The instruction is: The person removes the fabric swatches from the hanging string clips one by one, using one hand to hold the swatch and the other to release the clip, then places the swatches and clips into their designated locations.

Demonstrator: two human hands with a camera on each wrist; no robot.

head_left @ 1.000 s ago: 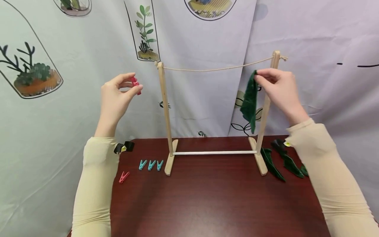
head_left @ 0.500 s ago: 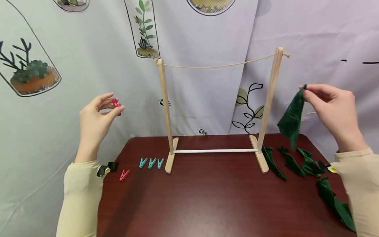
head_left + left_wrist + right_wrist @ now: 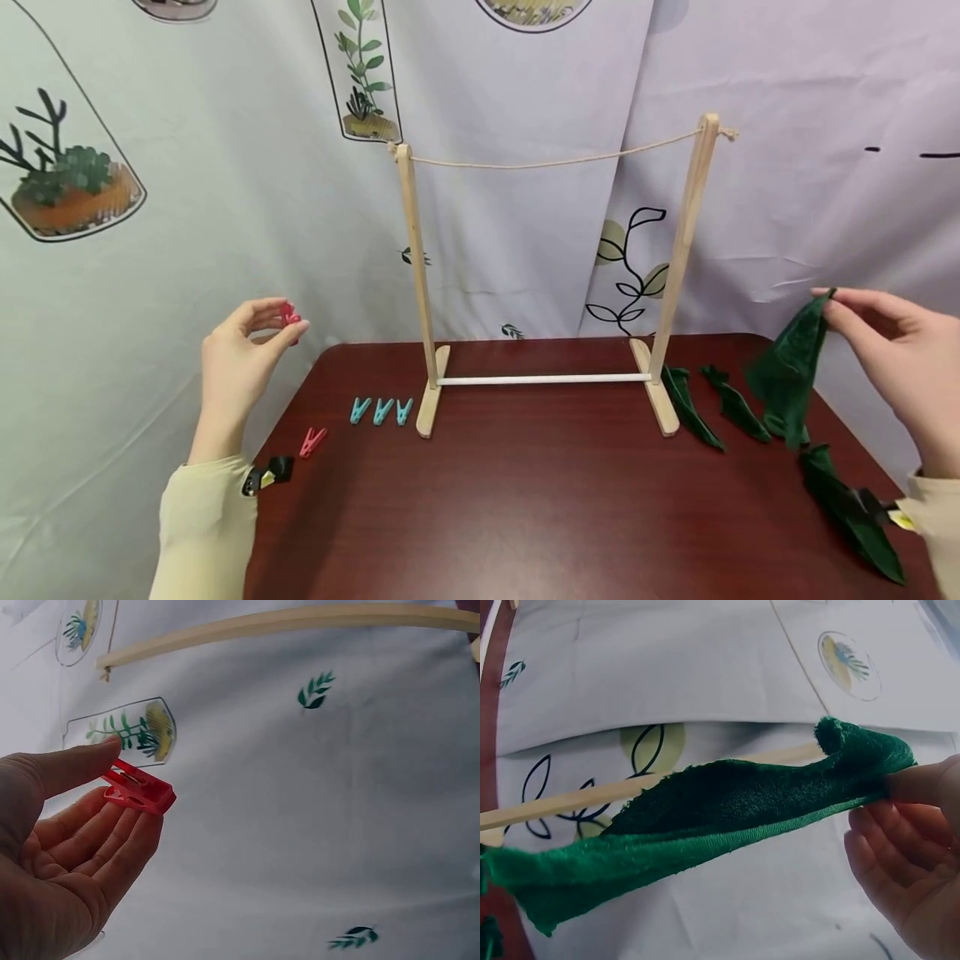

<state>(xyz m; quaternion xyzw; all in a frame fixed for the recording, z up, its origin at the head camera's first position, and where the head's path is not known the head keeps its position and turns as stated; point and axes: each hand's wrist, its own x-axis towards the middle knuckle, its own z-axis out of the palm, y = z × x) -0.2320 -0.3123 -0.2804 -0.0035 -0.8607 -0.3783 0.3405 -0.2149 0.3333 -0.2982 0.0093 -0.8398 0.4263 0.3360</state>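
Observation:
My left hand (image 3: pixel 238 367) pinches a red clothespin (image 3: pixel 142 789) between thumb and fingertips, raised left of the wooden stand. At the far right my right hand (image 3: pixel 911 358) pinches a green cloth piece (image 3: pixel 787 362) by its top corner. The cloth (image 3: pixel 705 817) hangs down and its lower end overlaps another green piece on the table; in the right wrist view it looks velvety with a curled edge. Between the posts of the stand (image 3: pixel 415 267) a thin cord (image 3: pixel 540 165) is strung, sagging slightly, with nothing on it.
Three blue clothespins (image 3: pixel 382 411) lie in a row left of the stand, and a red clothespin (image 3: pixel 312 442) lies nearer me. More green cloth pieces (image 3: pixel 851 517) lie curled along the table's right side. A white rod (image 3: pixel 543 380) joins the stand's feet. A patterned curtain (image 3: pixel 510 250) hangs behind.
My right hand has moved from beside the right post out to the right and down, carrying the green cloth. My left hand has lowered and shifted left with the red clothespin.

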